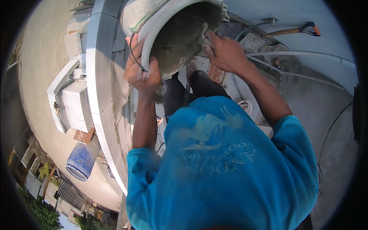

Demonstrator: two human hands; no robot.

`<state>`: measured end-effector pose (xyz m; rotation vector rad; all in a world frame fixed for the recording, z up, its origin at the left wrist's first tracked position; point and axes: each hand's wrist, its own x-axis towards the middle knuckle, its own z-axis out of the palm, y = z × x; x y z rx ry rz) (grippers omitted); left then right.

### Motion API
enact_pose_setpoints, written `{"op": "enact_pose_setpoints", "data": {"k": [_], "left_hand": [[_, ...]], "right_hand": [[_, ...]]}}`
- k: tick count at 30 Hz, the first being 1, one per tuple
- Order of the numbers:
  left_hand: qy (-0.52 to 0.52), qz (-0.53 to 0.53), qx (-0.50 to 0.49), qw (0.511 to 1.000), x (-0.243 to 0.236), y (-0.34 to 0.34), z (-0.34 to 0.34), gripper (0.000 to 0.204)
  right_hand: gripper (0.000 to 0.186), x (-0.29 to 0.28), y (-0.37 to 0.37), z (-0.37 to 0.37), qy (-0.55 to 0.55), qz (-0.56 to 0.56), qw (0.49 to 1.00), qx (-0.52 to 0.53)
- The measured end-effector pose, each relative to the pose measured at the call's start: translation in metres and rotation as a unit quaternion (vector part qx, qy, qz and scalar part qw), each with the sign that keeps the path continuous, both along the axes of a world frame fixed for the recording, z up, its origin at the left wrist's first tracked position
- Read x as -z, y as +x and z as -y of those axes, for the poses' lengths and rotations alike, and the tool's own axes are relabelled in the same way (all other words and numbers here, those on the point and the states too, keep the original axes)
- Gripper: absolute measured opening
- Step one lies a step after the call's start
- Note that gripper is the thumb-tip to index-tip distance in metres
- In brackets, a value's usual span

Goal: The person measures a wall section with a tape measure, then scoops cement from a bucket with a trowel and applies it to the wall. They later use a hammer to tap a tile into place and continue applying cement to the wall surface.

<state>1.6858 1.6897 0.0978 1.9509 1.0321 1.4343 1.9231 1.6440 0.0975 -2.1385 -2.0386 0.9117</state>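
Note:
A white bucket (pixel 134 17) with grey wet mortar (pixel 178 42) inside is tilted at the top centre, up against a white block wall. My left hand (pixel 142 71) is closed on the bucket's left rim, beside its dark wire handle (pixel 133 53). My right hand (pixel 226 53) is closed on the bucket's right edge, where mortar coats it. My legs in dark trousers show below the bucket, under my blue shirt.
A curved white block wall (pixel 99 88) runs along my left, with white blocks (pixel 74 103) and a blue barrel (pixel 79 163) beyond it. At right lie a wooden-handled tool (pixel 287 31), rubble, bent white bars (pixel 299 53) and a black cable (pixel 329 136).

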Motion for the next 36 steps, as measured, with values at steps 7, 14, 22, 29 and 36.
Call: {"op": "enact_pose_setpoints", "data": {"k": [7, 14, 22, 29, 36], "left_hand": [[-0.048, 0.018, 0.071, 0.996, -0.009, -0.012, -0.049, 0.048], [-0.086, 0.055, 0.097, 0.99, -0.002, -0.029, -0.107, 0.062], [-0.074, 0.002, 0.149, 0.986, 0.002, -0.032, -0.126, 0.054], [0.044, -0.064, 0.286, 0.955, 0.001, -0.027, -0.116, 0.045], [-0.205, -0.012, 0.17, 0.964, -0.021, -0.025, -0.109, 0.05]], "right_hand": [[0.044, 0.039, -0.026, -0.054, -0.335, -0.42, 0.827, 0.169], [0.039, 0.016, -0.058, -0.057, 0.008, 0.053, 0.998, 0.031], [0.041, 0.008, -0.09, -0.072, 0.004, -0.024, 0.997, 0.076], [0.037, 0.064, -0.058, -0.054, -0.31, -0.566, 0.677, 0.355], [0.041, 0.018, -0.075, -0.04, 0.034, -0.049, 0.979, 0.197]]}}
